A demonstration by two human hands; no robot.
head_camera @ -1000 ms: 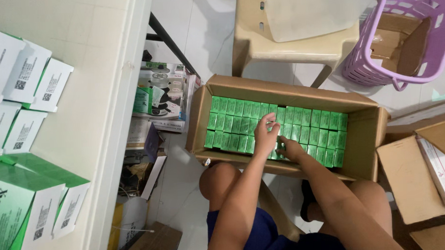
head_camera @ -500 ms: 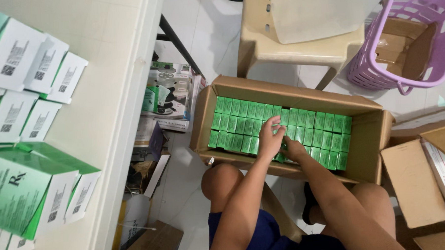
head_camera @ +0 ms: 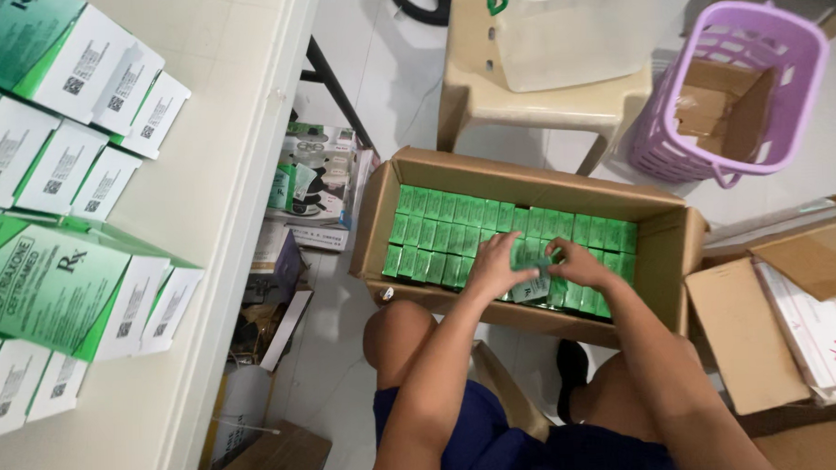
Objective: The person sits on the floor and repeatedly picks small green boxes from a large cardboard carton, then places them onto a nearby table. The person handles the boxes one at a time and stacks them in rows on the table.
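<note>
grip: both hands (head_camera: 539, 263) on small green box (head_camera: 531, 287) | in carton (head_camera: 371, 218)

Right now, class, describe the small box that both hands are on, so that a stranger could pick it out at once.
Start at the open cardboard carton on the floor, in front of the seated person's knees, packed with rows of small green boxes. Near its front wall, the left hand and right hand meet over one small green box. Unlike its level neighbours, it sits raised and shows a pale face.

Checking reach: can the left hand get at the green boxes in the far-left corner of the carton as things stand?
Probably yes. The left hand is already inside the open carton, and nothing covers the green boxes in that corner.
</note>
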